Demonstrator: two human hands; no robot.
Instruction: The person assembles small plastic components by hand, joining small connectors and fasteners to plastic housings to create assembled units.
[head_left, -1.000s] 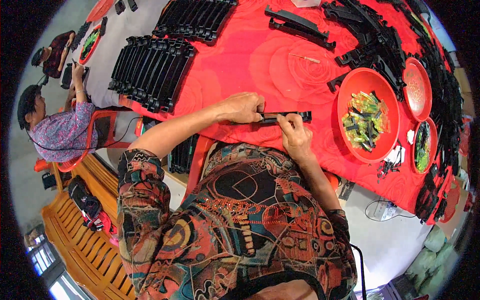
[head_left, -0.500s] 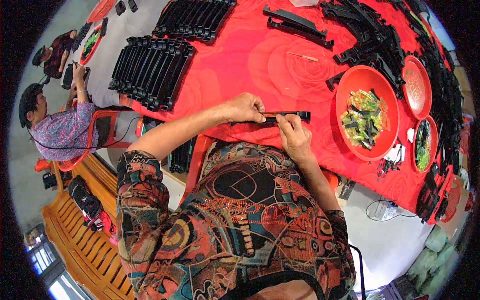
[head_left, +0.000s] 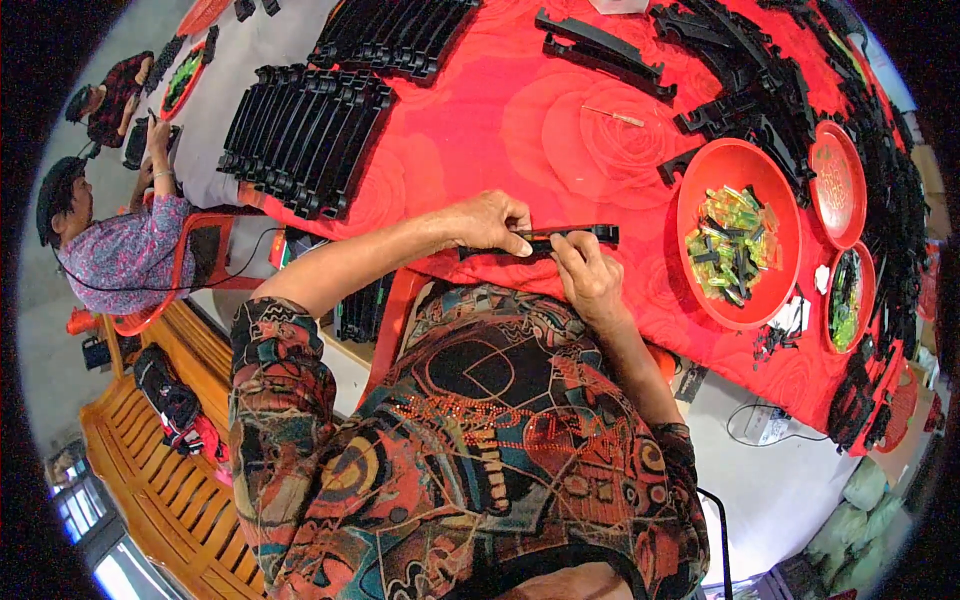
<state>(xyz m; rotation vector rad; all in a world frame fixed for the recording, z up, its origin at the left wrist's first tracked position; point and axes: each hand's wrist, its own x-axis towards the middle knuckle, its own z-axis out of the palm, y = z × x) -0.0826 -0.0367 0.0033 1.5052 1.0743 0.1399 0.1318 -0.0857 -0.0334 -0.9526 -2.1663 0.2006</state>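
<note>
A long black plastic part lies across the near edge of the red-covered table, in front of my body. My left hand is closed over its left half, with thumb and forefinger pinching at the part. From the right, my right hand presses its fingertips together on the part's middle. Whether a smaller piece sits between those fingertips is too small to tell. To the right stands a red bowl with yellow-green, clear and black small pieces in it.
Neat rows of black plastic parts lie at the left, and a loose heap at the far right. Two smaller red dishes stand beyond the bowl. A thin stick lies on the red cloth. Another person sits at the left.
The view has shifted slightly. My left thumb has moved a little lower along the part; my right hand stays at about the same place on it.
</note>
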